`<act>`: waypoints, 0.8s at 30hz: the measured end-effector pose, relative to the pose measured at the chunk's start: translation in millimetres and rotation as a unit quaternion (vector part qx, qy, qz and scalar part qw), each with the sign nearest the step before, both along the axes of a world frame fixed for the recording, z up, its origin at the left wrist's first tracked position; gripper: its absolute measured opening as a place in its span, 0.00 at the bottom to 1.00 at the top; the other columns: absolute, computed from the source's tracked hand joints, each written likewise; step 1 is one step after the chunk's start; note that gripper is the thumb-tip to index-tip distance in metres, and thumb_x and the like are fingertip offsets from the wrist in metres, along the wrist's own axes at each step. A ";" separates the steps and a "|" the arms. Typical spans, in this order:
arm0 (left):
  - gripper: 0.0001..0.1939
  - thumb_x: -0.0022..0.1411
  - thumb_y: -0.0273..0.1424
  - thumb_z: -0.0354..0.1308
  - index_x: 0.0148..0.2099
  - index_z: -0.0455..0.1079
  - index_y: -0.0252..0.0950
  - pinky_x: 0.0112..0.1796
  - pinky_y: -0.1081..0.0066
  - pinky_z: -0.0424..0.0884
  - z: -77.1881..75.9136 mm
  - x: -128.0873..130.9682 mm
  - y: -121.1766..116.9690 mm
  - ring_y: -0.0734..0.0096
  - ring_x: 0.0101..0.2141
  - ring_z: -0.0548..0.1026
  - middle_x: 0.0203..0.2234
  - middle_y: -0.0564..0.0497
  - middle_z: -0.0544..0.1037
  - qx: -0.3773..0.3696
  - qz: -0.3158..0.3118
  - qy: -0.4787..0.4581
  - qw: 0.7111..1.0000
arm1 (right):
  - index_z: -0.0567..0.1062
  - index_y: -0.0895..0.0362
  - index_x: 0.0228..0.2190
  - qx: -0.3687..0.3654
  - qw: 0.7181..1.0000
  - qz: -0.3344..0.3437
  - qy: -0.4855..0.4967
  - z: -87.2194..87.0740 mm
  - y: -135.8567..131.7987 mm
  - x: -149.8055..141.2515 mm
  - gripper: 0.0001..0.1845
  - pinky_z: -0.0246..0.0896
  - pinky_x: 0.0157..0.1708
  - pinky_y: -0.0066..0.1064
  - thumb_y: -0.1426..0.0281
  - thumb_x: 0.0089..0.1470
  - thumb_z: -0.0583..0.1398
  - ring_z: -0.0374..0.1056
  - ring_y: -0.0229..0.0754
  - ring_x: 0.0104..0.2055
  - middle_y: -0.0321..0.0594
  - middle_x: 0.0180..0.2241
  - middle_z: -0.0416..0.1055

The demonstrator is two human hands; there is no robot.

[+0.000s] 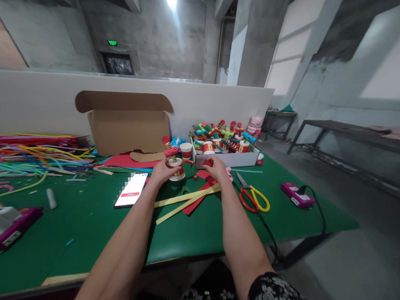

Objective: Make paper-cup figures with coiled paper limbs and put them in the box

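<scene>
My left hand (pixel 161 173) is closed around the side of a paper-cup figure (pixel 177 174). This figure has an upturned red and white cup, a pink roll on top and coiled paper-strip limbs. My right hand (pixel 217 168) pinches a small red paper piece (pixel 207 163), partly covered by the fingers. Beneath and between the hands lie yellow paper strips (pixel 178 199) and red paper (pixel 193 207). Just behind the figure stands another paper cup (pixel 186 150). A white box (pixel 227 160) full of similar cup figures sits beyond my right hand.
Scissors (pixel 254 198) with red and yellow handles lie right of my right forearm, near a purple power strip (pixel 296 195) and its black cable. A phone (pixel 132 190) lies left. Coloured paper strips (pixel 37 155) pile at far left, beside an open cardboard box (pixel 129 131).
</scene>
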State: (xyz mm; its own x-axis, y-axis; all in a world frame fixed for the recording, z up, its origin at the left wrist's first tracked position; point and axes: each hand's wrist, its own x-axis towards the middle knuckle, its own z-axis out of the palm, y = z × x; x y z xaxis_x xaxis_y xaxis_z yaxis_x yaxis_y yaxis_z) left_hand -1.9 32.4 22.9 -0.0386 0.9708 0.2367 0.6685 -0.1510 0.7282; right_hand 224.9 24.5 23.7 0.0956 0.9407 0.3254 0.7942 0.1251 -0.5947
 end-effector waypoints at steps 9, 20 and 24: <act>0.23 0.46 0.40 0.68 0.44 0.74 0.33 0.40 0.63 0.71 3.6 -5.3 0.5 0.49 0.42 0.78 0.38 0.40 0.81 0.044 0.042 -0.037 0.997 | 0.76 0.58 0.33 -0.076 0.974 0.189 -0.104 3.9 -16.2 -31.7 0.07 0.57 0.32 0.25 0.69 0.49 0.66 0.68 0.38 0.33 0.37 0.32 0.75; 0.12 0.51 0.31 0.67 0.37 0.72 0.33 0.27 0.77 0.74 31.0 6.2 -17.1 0.73 0.26 0.77 0.26 0.51 0.80 -0.087 -0.109 -0.656 0.742 | 0.78 0.55 0.37 -0.113 0.963 0.148 -0.195 -4.9 -21.5 -55.0 0.08 0.55 0.32 0.25 0.70 0.52 0.64 0.71 0.41 0.39 0.41 0.37 0.77; 0.11 0.57 0.36 0.63 0.39 0.72 0.34 0.22 0.82 0.73 32.5 0.4 -17.8 0.76 0.24 0.76 0.24 0.52 0.78 -0.145 -0.123 -0.719 0.668 | 0.78 0.54 0.36 -0.106 0.965 0.147 -0.191 -7.2 -22.1 -54.9 0.07 0.54 0.32 0.26 0.70 0.52 0.64 0.71 0.41 0.39 0.40 0.37 0.76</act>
